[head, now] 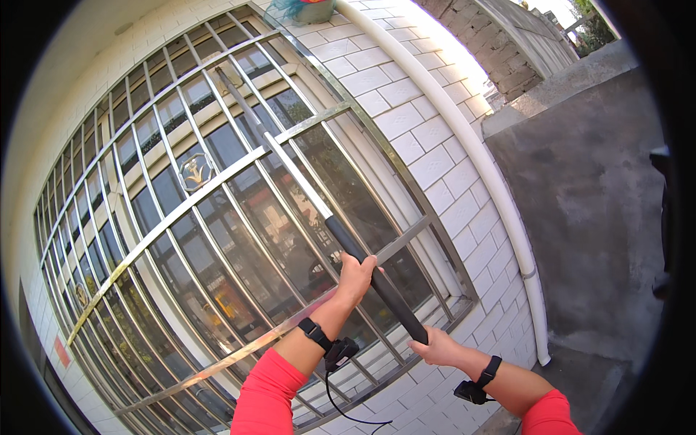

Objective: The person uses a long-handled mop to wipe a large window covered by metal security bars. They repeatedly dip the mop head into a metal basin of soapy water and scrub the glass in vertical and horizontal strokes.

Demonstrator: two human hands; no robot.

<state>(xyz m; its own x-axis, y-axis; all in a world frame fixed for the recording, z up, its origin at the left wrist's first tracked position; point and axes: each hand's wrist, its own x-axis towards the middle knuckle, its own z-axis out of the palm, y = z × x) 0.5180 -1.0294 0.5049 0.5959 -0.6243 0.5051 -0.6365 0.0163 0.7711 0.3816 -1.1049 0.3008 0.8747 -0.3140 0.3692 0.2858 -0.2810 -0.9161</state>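
Observation:
My left hand (pixel 356 277) grips the black sleeve of a long telescopic pole (pixel 299 173) partway up. Lower down, my right hand (pixel 439 346) holds the pole's bottom end. From my hands the pole rises up and to the left across a window's metal security grille (pixel 239 169). Its far end reaches a pale, flat cleaning head (pixel 228 76) near the upper part of the window, partly hidden by the bars. Whether that head touches the glass I cannot tell. Black straps with small devices sit on both wrists.
A white drainpipe (pixel 478 138) runs down the white tiled wall (pixel 405 117) right of the grille. Farther right stands a grey cement wall (pixel 576 206). A potted thing with teal netting (pixel 315 11) is at the top. A black cable (pixel 348 416) hangs from my left wrist's device.

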